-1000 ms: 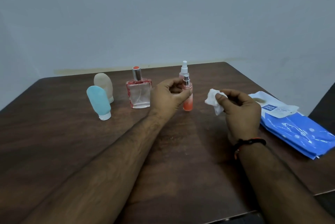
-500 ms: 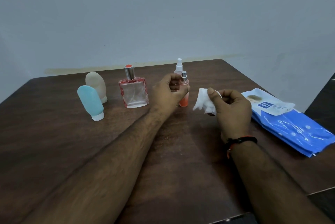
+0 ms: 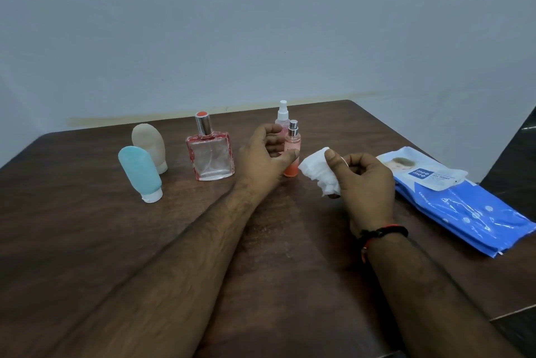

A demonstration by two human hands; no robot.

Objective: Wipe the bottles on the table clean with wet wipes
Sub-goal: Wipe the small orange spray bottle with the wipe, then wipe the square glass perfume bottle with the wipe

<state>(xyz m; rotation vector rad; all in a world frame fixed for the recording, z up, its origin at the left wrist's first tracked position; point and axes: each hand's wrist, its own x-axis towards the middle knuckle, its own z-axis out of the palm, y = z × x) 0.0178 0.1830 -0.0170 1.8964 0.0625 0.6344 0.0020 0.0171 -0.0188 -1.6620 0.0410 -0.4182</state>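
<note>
On the brown table (image 3: 87,241), the left hand (image 3: 262,159) curls its fingers and thumb around a small orange spray bottle (image 3: 292,151) standing upright. Just beside it, the right hand (image 3: 367,183) pinches a crumpled white wipe (image 3: 317,172). The blue wipes pack (image 3: 470,209) lies at the right.

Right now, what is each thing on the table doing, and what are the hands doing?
Left hand: grips the orange bottle.
Right hand: pinches the wipe.
Orange bottle: upright on the table, cap off.
Wipe: crumpled, beside the orange bottle.
Pink bottle: upright, behind the orange one.
Perfume bottle: upright, capped.
Blue tube: standing on its cap.
Beige tube: standing behind the blue tube.
Wipes pack: lying flat, flap lifted.
</note>
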